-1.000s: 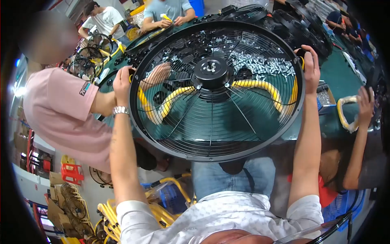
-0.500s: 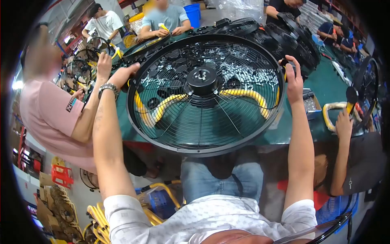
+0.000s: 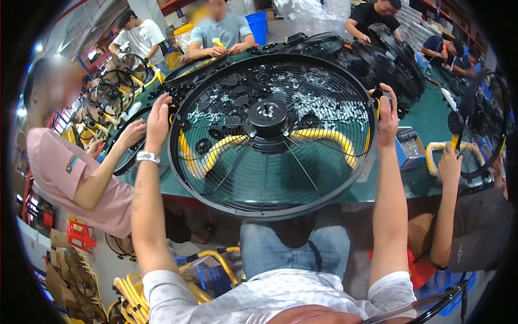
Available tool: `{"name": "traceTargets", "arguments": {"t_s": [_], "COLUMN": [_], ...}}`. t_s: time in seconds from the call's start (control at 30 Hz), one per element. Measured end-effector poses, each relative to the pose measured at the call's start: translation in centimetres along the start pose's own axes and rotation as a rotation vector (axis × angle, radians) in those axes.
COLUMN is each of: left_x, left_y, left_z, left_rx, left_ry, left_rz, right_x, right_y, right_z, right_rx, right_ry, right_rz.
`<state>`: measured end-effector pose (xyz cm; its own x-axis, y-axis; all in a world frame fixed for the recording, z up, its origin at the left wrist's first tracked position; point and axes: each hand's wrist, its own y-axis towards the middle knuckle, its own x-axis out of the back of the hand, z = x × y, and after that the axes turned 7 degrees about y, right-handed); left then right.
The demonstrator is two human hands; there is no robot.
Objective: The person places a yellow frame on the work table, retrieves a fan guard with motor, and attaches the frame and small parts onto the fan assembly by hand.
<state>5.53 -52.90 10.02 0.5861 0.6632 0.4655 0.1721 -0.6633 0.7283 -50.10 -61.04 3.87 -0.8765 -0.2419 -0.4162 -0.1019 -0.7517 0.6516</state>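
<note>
A large round black fan guard point(image 3: 264, 208) with a black motor point(image 3: 268, 120) at its centre lies in front of me. A curved yellow tube point(image 3: 329, 136), partly wrapped in clear film, shows through its wires. My left hand point(image 3: 158, 121) is raised beside the guard's left rim, fingers extended upward and holding nothing. At the right rim my right hand point(image 3: 388, 116) is upright, with its fingers apart next to a small black knob at the tube's end. Many small metal parts show through the guard.
A person in pink point(image 3: 81, 167) works at my left, close to my arm. At right another person's hand point(image 3: 449, 166) holds a fan part. A blue box of screws point(image 3: 410, 148) sits on the green table point(image 3: 377, 186). Black guards point(image 3: 383, 65) are piled behind.
Both my hands have left the rim they held a second ago. The guard has come down and slightly left. My left hand has turned upright, and the pink-sleeved arm has moved down.
</note>
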Motion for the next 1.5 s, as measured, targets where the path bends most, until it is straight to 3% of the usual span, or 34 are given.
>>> {"name": "traceTargets", "arguments": {"t_s": [0.1, 0.13, 0.2, 0.27, 0.3, 0.33, 0.4, 0.43, 0.53, 0.63, 0.67, 0.73, 0.8, 0.87, 0.93, 0.97, 1.0, 1.03, 1.13, 1.2, 1.33, 1.37, 1.4, 1.47, 1.5], "left_x": [3.4, 2.9, 1.0, 0.4, 0.0, -0.3, -2.3, -2.0, -2.5, -0.6, 0.6, 2.5, 2.9, 1.3, 0.9, 0.7, -0.8, -1.5, -2.4, -1.6, 2.4, 2.6, 2.5, 1.5, 1.4], "left_y": [3.3, 3.7, 3.7, 3.3, 2.0, 0.6, -1.7, -2.0, -1.9, -1.3, -0.8, 1.3, 2.6, 2.3, 2.2, 0.9, -0.5, -1.7, -2.2, -1.9, 1.7, 2.4, 2.8, 3.0, 2.8], "left_z": [-3.0, -5.0, -4.9, -1.0, -2.2, -1.0, 0.8, 0.2, 0.1, -0.5, -2.2, -0.2, -4.7, -7.0, 1.3, -0.3, 2.0, 0.6, 0.3, -0.1, 0.8, -1.2, -2.9, -4.4, -4.7], "left_rx": [0.389, 0.713, 0.572, 0.545, 0.480, 0.131, -0.105, -0.116, -0.015, 0.076, 0.045, 0.421, 0.763, 0.804, 0.562, 0.396, -0.298, -0.103, -0.014, 0.061, 0.184, 0.494, 0.615, 0.855, 0.820], "left_ry": [0.045, -0.062, 0.442, 0.294, 0.155, 0.124, -0.202, -0.122, -0.159, -0.158, 0.080, -0.255, -0.185, 0.094, 0.155, 0.155, 0.324, -0.014, -0.200, -0.292, -0.001, -0.061, 0.024, 0.068, 0.047], "left_rz": [0.371, 0.331, 0.486, 0.340, 0.209, 0.047, -0.228, -0.199, -0.211, 0.006, 0.082, 0.208, 0.311, 0.427, 0.299, 0.203, -0.077, -0.156, -0.247, -0.138, 0.209, 0.173, 0.127, 0.436, 0.382], "right_x": [0.2, 0.2, -0.4, 0.0, 0.4, 0.0, 0.2, 0.1, -0.1, -0.1, -0.2, 0.8, -0.4, -0.1, 0.4, 0.1, 0.4, 0.6, 0.0, -0.4, 0.3, 0.2, -0.1, -0.3, -0.3], "right_y": [0.0, 0.2, -0.1, -0.1, -0.1, -0.2, -0.3, -0.3, -0.6, -0.5, -0.5, -0.4, -0.5, -0.5, -0.3, -0.4, -0.4, -0.4, -0.6, -0.5, -0.7, -0.7, -0.6, -0.6, -0.6], "right_z": [-0.2, -0.4, 0.0, -0.5, -0.6, -0.4, -0.4, -0.5, -0.4, -0.3, -0.1, -0.5, -0.1, -0.4, -0.6, -0.3, -0.6, -0.8, -0.4, -0.2, -0.2, -0.1, 0.1, -0.3, -0.4], "right_rx": [0.033, 0.050, 0.035, 0.028, 0.024, 0.022, 0.061, 0.053, 0.024, 0.034, 0.027, 0.018, 0.012, 0.026, 0.055, 0.026, 0.031, 0.037, 0.043, 0.034, 0.042, 0.031, 0.022, 0.075, 0.061], "right_ry": [-0.023, -0.005, -0.031, -0.044, -0.038, -0.004, 0.003, 0.009, 0.019, -0.022, -0.003, 0.052, 0.079, 0.049, 0.007, -0.052, -0.055, -0.058, -0.041, -0.046, -0.119, -0.129, -0.138, -0.102, -0.076], "right_rz": [0.040, 0.055, 0.034, -0.005, 0.024, 0.031, 0.044, 0.034, 0.024, 0.027, 0.035, 0.085, 0.033, 0.026, 0.067, 0.026, 0.022, 0.017, 0.019, 0.014, 0.017, 0.015, 0.017, 0.021, 0.040]}}
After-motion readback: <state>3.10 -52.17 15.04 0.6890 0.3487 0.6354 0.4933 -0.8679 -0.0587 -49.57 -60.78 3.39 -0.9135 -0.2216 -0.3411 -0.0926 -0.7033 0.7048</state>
